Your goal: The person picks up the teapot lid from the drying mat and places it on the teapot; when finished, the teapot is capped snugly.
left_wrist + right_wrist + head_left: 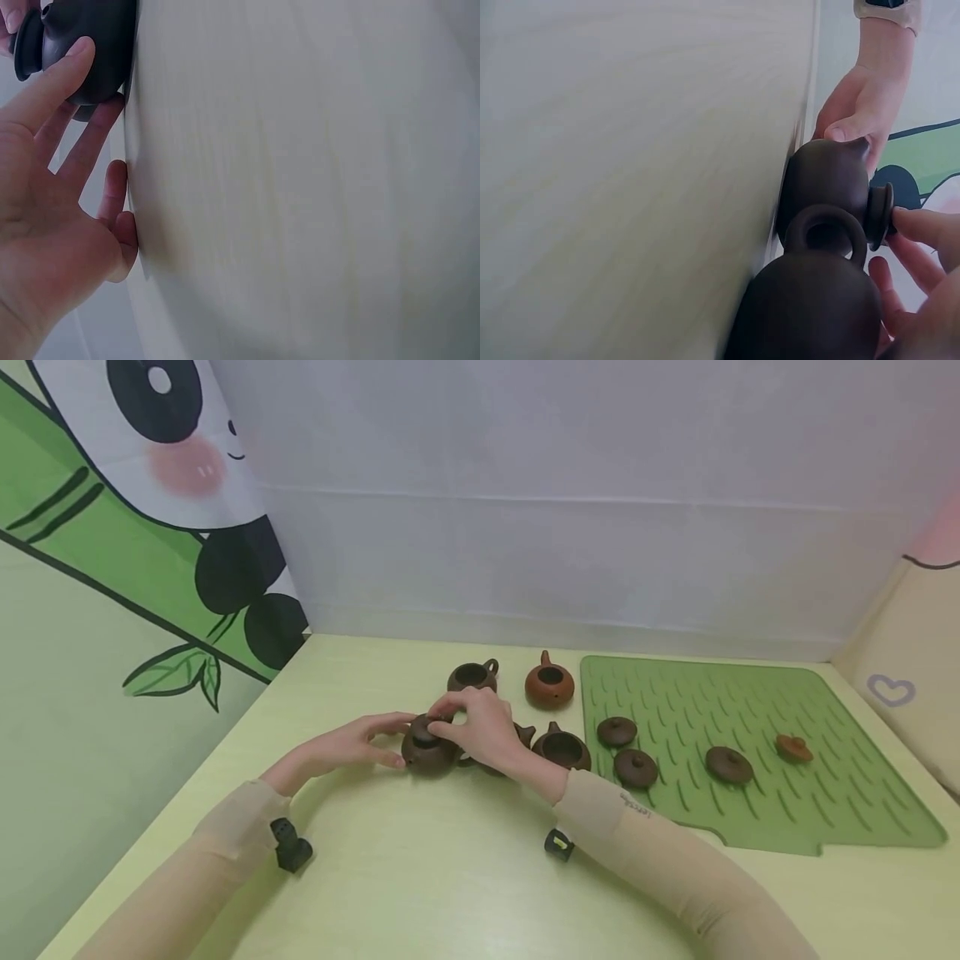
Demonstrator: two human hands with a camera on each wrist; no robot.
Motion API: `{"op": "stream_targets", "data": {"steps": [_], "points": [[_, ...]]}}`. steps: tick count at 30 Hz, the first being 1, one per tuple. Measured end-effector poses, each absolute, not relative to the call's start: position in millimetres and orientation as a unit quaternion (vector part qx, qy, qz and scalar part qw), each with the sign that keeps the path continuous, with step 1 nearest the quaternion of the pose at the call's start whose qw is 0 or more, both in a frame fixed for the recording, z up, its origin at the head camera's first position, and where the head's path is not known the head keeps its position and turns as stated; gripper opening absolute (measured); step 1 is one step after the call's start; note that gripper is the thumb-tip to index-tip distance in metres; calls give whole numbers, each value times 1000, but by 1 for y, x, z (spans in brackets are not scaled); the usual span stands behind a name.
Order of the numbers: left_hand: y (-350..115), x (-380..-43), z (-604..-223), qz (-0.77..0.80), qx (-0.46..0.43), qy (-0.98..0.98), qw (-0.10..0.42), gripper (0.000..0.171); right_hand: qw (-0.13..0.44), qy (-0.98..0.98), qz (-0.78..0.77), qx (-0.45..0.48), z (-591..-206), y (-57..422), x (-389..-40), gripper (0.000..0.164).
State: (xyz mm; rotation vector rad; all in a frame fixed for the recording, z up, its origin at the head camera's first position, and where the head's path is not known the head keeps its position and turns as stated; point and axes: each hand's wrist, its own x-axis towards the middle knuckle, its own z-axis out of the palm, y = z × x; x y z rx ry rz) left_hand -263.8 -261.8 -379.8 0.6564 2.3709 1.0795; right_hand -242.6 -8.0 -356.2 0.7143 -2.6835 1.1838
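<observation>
A dark brown teapot (429,760) stands on the table, its spout toward my left hand (341,747). That hand holds the pot's body, thumb on one side and fingers on the other, as the left wrist view shows. Between the thumb and fingers of my right hand (483,727) is a dark lid (881,216), pinched at the teapot's mouth. Whether the lid is fully seated I cannot tell. Close to the pot's handle, another dark teapot (810,307) sits under my right hand, mostly hidden in the head view.
Behind my hands are a dark teapot (472,674) and a reddish-brown teapot (550,689), both lidless. One more open teapot (562,752) stands by my right wrist. On a green mat (675,693) lie several lids, among them a dark lid (636,769) and a reddish-brown lid (793,748).
</observation>
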Motion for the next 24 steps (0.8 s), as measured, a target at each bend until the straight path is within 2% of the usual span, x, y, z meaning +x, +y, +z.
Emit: {"op": "stream_targets", "data": {"steps": [24], "points": [[-262, -261, -379, 389, 246, 862, 215, 71, 52, -910, 336, 239, -354, -12, -242, 13]]}}
